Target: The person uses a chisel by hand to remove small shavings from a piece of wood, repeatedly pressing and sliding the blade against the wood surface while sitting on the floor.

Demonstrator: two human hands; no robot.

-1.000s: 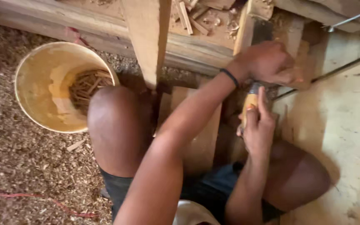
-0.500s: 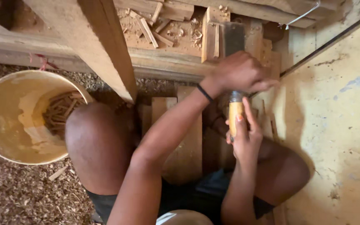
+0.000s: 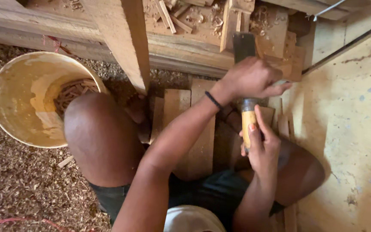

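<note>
My left hand [image 3: 250, 79], with a black band on its wrist, is closed around the upper shaft of a wide-bladed chisel [image 3: 243, 46]. My right hand [image 3: 260, 146] grips the chisel's yellow handle [image 3: 248, 122] just below it. The dark blade points up and away from me, against an upright strip of wood [image 3: 228, 25] on a shavings-covered wooden beam [image 3: 181, 47]. My bare knees sit either side of flat wooden boards [image 3: 202, 141] lying under my arms.
A round yellow bucket [image 3: 9, 107] holding small wooden sticks stands at the left on a floor of sawdust [image 3: 18, 184]. A thick timber post [image 3: 125, 38] rises in front of my left knee. A pale yellowish panel [image 3: 357, 129] fills the right side.
Both hands have kept their hold on the chisel. The view has shifted a little, so the bucket and post sit differently in frame.
</note>
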